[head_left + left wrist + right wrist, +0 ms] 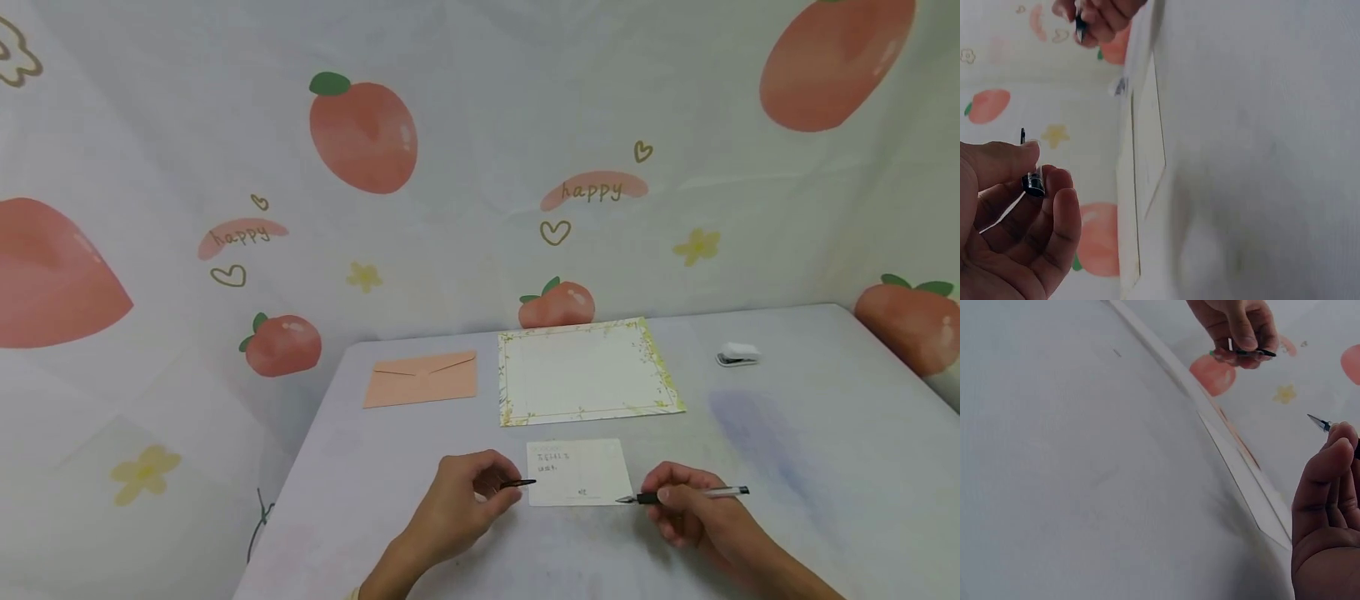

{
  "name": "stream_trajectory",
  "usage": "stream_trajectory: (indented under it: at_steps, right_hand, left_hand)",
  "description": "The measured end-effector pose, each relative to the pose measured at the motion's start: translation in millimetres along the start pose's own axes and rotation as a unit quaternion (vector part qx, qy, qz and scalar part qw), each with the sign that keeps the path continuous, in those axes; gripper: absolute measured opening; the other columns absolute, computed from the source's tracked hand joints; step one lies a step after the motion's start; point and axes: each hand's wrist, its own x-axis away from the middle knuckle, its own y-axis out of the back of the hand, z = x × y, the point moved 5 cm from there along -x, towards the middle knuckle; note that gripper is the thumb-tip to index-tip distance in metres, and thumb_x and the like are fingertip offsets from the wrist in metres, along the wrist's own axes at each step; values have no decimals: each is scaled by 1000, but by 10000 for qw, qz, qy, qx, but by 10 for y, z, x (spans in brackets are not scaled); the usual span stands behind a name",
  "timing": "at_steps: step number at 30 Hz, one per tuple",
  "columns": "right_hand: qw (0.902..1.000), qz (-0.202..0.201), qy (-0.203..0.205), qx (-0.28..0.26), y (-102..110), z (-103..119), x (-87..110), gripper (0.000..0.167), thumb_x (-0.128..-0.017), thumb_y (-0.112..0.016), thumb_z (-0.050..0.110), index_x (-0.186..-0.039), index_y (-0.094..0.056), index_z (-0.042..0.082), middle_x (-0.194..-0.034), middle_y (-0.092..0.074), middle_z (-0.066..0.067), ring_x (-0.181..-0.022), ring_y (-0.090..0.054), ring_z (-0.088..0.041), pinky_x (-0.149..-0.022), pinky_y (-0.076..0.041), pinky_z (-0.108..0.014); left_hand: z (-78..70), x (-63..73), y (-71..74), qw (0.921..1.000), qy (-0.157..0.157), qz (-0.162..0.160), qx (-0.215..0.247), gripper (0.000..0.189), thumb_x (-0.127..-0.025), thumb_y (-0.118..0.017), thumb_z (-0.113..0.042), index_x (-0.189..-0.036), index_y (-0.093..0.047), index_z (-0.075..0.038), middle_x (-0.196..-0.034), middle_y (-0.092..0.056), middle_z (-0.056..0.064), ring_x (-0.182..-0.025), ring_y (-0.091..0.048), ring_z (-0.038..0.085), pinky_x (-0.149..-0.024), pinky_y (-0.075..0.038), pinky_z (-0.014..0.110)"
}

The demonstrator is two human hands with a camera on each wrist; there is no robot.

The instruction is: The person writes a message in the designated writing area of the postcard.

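My left hand (468, 500) pinches a dark pen cap (517, 482) between thumb and fingers, at the left edge of a small white card (592, 471). In the left wrist view the cap (1034, 184) shows its open end and clip. On the card are a few short lines of handwriting. Over by the card's lower right corner, my right hand (697, 508) grips a pen (723, 492) with a black grip section and clear barrel. Its bare metal tip points left, overlapping the card's corner in the head view; the right wrist view shows the tip (1317, 422) raised above the table.
Behind the card lies a larger sheet (585, 371) with a yellow-green floral border. A peach-coloured envelope (422, 379) sits at the back left. At the back right stands a small white stapler (738, 354). A fruit-patterned cloth (465, 233) hangs behind the table.
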Motion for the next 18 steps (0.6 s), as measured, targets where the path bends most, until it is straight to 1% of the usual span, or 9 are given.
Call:
stream_trajectory:
  at_steps: [3, 6, 8, 10, 15, 18]
  right_hand:
    - [9998, 142, 83, -111, -55, -2, -7, 35, -114, -37, 3, -119, -69, 16, -102, -76, 3, -79, -66, -7, -67, -41, -26]
    - [9996, 213, 109, -169, -103, -11, -25, 32, -115, -38, 3, -119, -67, 15, -103, -76, 2, -80, -68, -7, -68, -50, -21]
    - [9995, 223, 96, -225, -128, -21, -38, 31, -115, -38, 3, -119, -67, 15, -104, -77, 1, -81, -69, -7, -70, -56, -20]
    - [9992, 250, 83, -316, -156, -37, -48, 30, -115, -39, 4, -119, -66, 15, -105, -77, 1, -83, -70, -7, -72, -59, -20]
    - [9989, 302, 207, -307, -245, -66, -71, 31, -115, -39, 3, -120, -67, 15, -103, -76, 3, -82, -68, -6, -72, -59, -18]
    - [9992, 243, 235, -197, -296, -75, -94, 30, -115, -42, 3, -119, -68, 16, -100, -75, 6, -79, -66, -4, -70, -57, -17]
  left_hand:
    - [-56, -3, -66, 9997, -32, 100, 217, 11, -97, -83, -7, -105, -78, -12, -96, -79, -10, -80, -72, 1, -78, -64, 24]
    - [-93, 5, -119, 9991, -65, 156, 397, 10, -97, -83, -7, -105, -79, -10, -97, -79, -13, -82, -74, 1, -79, -65, 24]
    - [-112, 7, -152, 9986, -98, 160, 502, 10, -96, -83, -7, -106, -80, -8, -97, -80, -12, -83, -75, 1, -80, -65, 24]
    - [-125, 4, -187, 9980, -133, 154, 595, 11, -96, -84, -7, -106, -80, -8, -97, -82, -7, -84, -75, 1, -80, -65, 24]
    - [-146, -11, -312, 9961, -207, 232, 823, 11, -96, -84, -8, -107, -81, -4, -98, -83, 4, -83, -74, -1, -78, -65, 24]
    - [-161, -20, -388, 9952, -209, 314, 908, 11, -96, -84, -7, -105, -81, -3, -95, -83, 3, -80, -72, -3, -74, -64, 22]
